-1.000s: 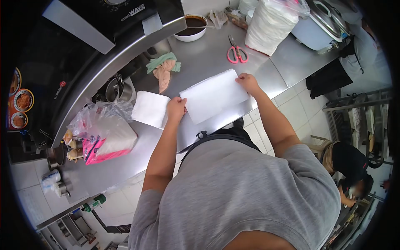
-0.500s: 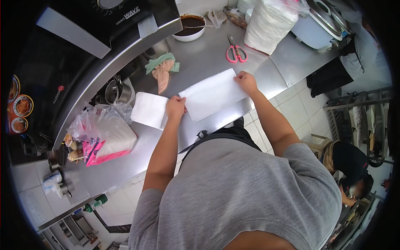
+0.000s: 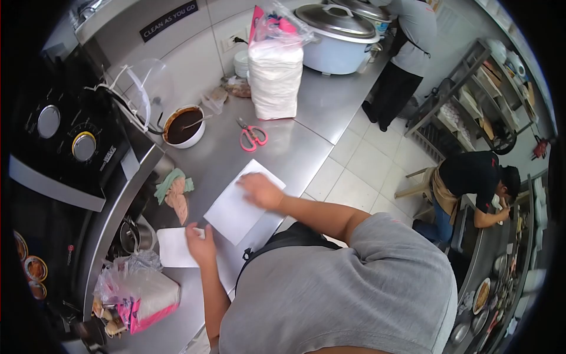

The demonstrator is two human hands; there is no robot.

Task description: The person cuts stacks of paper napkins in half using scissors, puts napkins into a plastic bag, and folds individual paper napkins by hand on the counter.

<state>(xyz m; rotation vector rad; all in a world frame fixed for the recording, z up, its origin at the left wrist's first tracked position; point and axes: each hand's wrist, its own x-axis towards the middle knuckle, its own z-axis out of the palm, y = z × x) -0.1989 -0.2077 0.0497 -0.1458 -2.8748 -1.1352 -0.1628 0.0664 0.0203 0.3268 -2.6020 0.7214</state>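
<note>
A white rectangular paper sheet or stack (image 3: 239,212) lies at an angle on the steel counter. Over its upper part is my right hand (image 3: 260,190), blurred, its fingers spread and nothing held. My left hand (image 3: 201,243) touches or hovers at the right edge of a smaller white paper stack (image 3: 175,248), thumb apart from the fingers. Pink-handled scissors (image 3: 253,137) lie beyond the larger paper. Green and peach cloths (image 3: 175,193) rest left of it.
A white bowl of dark sauce (image 3: 184,127), a tall wrapped white pack (image 3: 275,79) and a lidded cooker (image 3: 335,41) stand farther back. Another pack (image 3: 147,298) lies near left. One person (image 3: 471,183) bends at the right; another (image 3: 407,53) stands at the back.
The view has swung to the right. My right hand has left the larger paper's right corner and moved over its surface. My left hand has let go of that paper's left edge, fingers parted.
</note>
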